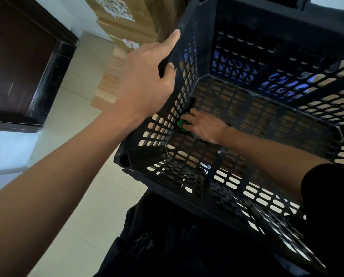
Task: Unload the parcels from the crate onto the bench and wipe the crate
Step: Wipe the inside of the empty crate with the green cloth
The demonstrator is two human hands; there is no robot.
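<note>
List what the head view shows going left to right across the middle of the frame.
Dark door → pale tiled floor → left hand gripping the black crate's rim → green cloth → right hand pressing it against the crate's inner corner → crate's slotted right wall.

1. We see the crate (247,108) as black perforated plastic, matt and scuffed.
2. We see a green cloth (182,124), soft and crumpled.
3. Floor tiles (83,196) look smooth, faintly glossy.
4. Boxes (127,23) look like brown cardboard.
</note>
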